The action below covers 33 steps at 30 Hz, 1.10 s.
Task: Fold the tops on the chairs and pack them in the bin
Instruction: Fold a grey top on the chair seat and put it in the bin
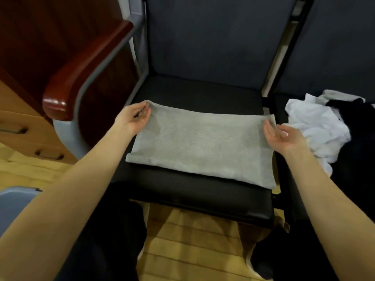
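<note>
- Head view: I can read no brand, label or writing on anything here.
- The grey top (200, 147) lies folded into a flat rectangle on the black seat (203, 199) of the chair, between my two hands; it is plain heathered grey, smooth, with no print that I can see.
- My left hand (133, 118) is at the top's far left corner, fingers curled and pinching the folded edge there.
- My right hand (284, 136) is at the far right corner, palm turned up and inward, fingers loosely bent. The fingertips are at the cloth edge, but I cannot tell whether they grip it or only touch it.
- The hands are well apart, one at each end of the far edge.
- The top's near edge stops short of the seat's front edge, leaving a strip of bare black seat towards me; more bare seat shows beyond my hands, up to the dark backrest (213, 37).
- Outside my left hand stands a red-brown wooden armrest (85, 67) on a grey frame, close to that corner of the top.
- Just beyond my right hand, on the neighbouring seat, lies a crumpled white top (316, 126) touching a black garment (357, 122).
- Under my left forearm, at the lower left edge, I see a grey-blue bin (16, 207), only partly in view, on the wooden floor (192, 240).
</note>
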Each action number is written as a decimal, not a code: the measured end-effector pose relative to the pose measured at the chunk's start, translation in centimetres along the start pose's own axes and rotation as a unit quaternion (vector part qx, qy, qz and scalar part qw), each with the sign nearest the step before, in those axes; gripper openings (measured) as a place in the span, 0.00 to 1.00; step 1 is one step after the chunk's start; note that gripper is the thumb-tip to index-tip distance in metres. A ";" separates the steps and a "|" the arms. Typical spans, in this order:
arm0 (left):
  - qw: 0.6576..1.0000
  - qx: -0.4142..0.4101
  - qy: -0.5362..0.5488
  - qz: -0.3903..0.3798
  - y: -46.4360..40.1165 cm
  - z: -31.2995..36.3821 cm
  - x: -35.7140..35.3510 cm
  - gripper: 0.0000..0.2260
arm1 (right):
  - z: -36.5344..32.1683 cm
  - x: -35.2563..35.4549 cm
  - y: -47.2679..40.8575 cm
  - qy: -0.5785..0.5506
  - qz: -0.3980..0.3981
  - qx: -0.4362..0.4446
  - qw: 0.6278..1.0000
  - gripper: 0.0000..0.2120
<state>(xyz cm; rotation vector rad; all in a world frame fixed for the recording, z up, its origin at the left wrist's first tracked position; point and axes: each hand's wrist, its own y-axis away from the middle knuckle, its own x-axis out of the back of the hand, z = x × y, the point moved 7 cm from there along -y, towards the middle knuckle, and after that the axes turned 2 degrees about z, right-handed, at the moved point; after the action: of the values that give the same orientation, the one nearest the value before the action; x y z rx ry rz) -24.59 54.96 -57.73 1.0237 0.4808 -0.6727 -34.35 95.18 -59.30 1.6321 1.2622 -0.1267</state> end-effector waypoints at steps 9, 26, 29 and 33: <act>0.842 -0.217 -0.493 -0.010 -1.0 -1.9 -0.4 0.19 | -1.7 -1.1 -1.9 0.532 -0.035 0.204 0.821 0.31; 0.249 -0.465 -0.719 -0.453 12.4 -29.0 -7.8 0.11 | -2.4 -3.8 -5.1 0.852 -0.005 0.220 0.476 0.31; 0.230 -0.467 -0.720 -0.460 13.0 -29.7 -7.6 0.07 | -2.3 -3.0 -4.5 0.832 -0.005 0.240 0.500 0.29; 0.390 -0.337 -0.740 -0.432 13.5 -28.4 -6.8 0.04 | -3.5 -0.7 -3.0 0.743 0.026 0.252 0.619 0.24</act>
<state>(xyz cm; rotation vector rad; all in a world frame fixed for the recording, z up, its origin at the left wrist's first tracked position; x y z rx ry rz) -21.40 86.97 -57.77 -0.9900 -0.4528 -1.7917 -38.58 97.16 -59.11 2.2524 2.5257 1.3202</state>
